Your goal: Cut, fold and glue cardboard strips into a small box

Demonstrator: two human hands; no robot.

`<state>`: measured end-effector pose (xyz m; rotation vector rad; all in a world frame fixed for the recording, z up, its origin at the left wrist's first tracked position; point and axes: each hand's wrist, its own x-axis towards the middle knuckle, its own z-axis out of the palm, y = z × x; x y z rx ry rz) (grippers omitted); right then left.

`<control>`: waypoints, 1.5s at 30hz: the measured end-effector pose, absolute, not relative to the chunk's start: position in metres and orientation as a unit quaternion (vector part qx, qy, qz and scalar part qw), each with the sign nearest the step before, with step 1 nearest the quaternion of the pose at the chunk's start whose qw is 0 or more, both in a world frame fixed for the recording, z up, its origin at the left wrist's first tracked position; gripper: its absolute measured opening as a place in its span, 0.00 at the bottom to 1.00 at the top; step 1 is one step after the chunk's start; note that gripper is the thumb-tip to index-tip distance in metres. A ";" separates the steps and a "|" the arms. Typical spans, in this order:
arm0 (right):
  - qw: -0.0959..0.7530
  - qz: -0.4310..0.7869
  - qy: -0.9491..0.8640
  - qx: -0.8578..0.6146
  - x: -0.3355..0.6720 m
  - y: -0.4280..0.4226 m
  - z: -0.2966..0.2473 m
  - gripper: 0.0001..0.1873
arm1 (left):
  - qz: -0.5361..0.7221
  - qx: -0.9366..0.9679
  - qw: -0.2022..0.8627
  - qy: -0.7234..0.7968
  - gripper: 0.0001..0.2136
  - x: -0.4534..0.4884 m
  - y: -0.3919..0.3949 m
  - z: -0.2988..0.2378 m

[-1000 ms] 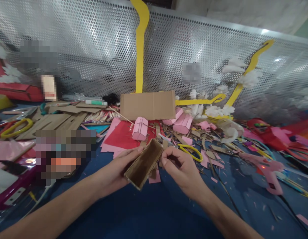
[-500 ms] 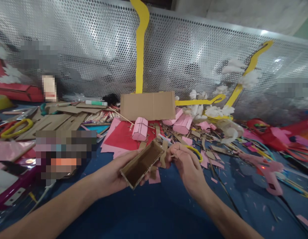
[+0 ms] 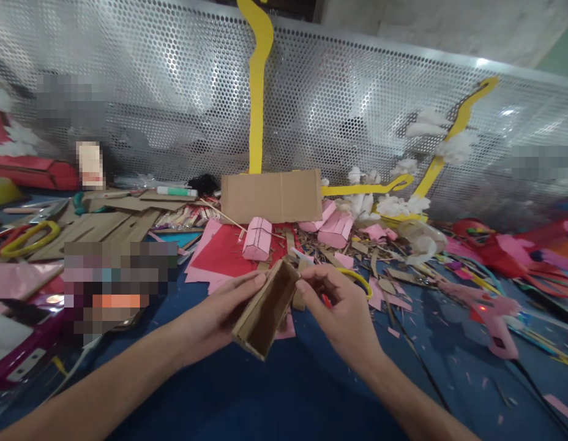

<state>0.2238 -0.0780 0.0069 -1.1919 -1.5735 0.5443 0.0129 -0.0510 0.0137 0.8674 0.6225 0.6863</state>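
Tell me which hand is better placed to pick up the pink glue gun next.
Right, most likely. The pink glue gun lies off to the right, nearer the right hand, which is only at the far end of the open cardboard box; the left hand supports the box.

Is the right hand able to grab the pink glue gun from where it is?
Probably yes: nothing tall stands between the right hand and the pink glue gun, mostly just low scraps.
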 end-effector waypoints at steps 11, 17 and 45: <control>0.480 0.161 -0.688 -0.520 0.225 -0.076 0.005 0.05 | 0.310 0.413 0.804 0.297 0.22 0.011 -0.055 0.008; 0.474 0.167 -0.689 -0.522 0.226 -0.077 0.004 0.06 | 0.311 0.389 0.829 0.253 0.18 0.011 -0.055 0.015; 0.530 0.369 -0.616 -0.450 0.222 -0.075 0.005 0.08 | 0.338 0.444 0.775 0.297 0.18 0.013 -0.044 0.004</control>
